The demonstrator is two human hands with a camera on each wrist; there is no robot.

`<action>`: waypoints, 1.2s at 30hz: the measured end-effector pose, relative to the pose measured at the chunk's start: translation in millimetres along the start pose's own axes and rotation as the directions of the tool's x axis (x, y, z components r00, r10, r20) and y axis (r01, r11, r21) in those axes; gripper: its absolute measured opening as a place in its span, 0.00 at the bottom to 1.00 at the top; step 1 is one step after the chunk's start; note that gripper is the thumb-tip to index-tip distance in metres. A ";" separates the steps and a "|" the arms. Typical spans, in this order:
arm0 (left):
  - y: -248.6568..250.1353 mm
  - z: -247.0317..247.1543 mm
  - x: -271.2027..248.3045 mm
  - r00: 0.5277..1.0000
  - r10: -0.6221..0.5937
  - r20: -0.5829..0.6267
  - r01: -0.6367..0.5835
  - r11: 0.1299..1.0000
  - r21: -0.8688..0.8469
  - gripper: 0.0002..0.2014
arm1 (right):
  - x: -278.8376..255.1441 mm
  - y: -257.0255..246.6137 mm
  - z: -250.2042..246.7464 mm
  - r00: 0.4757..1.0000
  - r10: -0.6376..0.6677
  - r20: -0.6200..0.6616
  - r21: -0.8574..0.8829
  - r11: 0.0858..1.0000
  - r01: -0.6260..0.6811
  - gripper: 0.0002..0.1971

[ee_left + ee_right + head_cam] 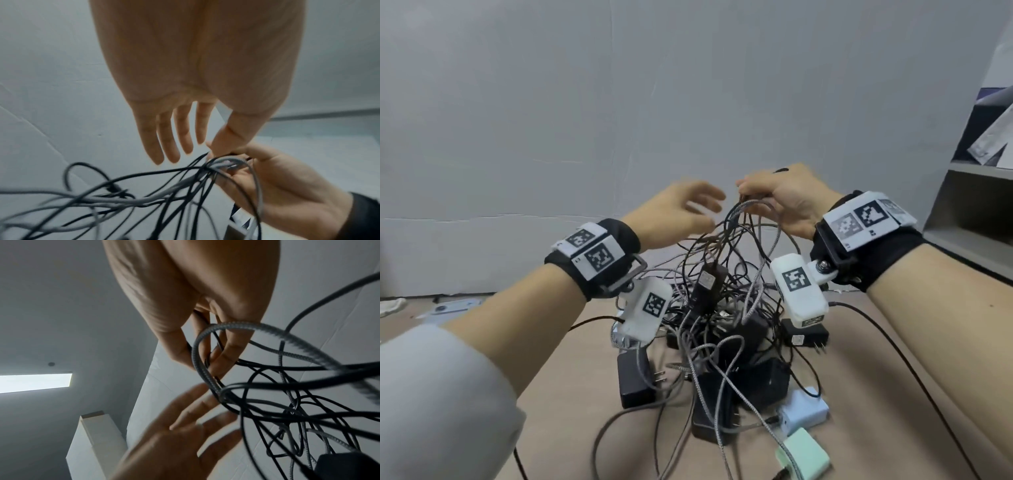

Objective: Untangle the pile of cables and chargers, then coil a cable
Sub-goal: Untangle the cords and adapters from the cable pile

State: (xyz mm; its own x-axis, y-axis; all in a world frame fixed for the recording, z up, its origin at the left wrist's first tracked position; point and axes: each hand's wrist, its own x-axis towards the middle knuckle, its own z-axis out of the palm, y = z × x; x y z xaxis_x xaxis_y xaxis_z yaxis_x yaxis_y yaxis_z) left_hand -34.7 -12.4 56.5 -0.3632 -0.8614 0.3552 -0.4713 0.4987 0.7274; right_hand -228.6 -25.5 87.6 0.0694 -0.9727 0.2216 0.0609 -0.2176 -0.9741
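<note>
A tangled pile of black and grey braided cables and black chargers [722, 342] lies on the brown table [859, 377]. My right hand [780, 202] is raised above the pile and pinches a bunch of cables [750, 209], several strands hanging from its fingers [218, 356] down into the heap. A black charger [707, 281] dangles in the lifted strands. My left hand [688, 212] is open beside the right, fingers [164, 142] spread and straight, just left of the gripped cables [218, 164] and holding nothing.
A light blue charger [804, 409] and a mint green charger [804, 452] lie at the pile's near right. A grey shelf unit [976, 212] stands at the right. A white wall [619, 102] rises behind the table. A loose black cable [893, 346] runs right.
</note>
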 end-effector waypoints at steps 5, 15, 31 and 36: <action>25.1 8.0 -0.4 0.997 0.072 0.009 -0.070 0.984 -0.163 0.13 | -9.5 -12.7 8.7 0.991 -0.089 0.097 -0.025 0.995 0.092 0.07; 19.0 1.3 4.4 0.997 0.074 0.016 -0.072 0.991 -0.109 0.11 | -16.1 -18.6 5.9 0.975 -0.174 0.140 -0.343 0.915 0.213 0.14; -2.6 -22.8 6.6 0.974 -0.171 -0.149 0.096 0.906 -0.413 0.10 | -8.4 -8.3 -13.2 0.986 -0.110 0.125 -0.472 0.868 0.157 0.13; 20.7 -27.9 18.1 0.971 -0.089 -0.222 -0.014 0.905 -0.425 0.09 | -13.0 -3.7 -10.0 0.961 0.052 0.270 -0.681 0.717 0.152 0.12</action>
State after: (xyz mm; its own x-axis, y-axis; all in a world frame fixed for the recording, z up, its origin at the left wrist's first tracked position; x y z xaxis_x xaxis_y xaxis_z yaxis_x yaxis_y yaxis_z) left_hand -28.6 -20.4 94.3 -0.1327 -0.9023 0.4102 -0.0801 0.4223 0.9029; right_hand -239.7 -12.8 87.8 0.3392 -0.9245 0.1739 -0.6236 -0.3594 -0.6942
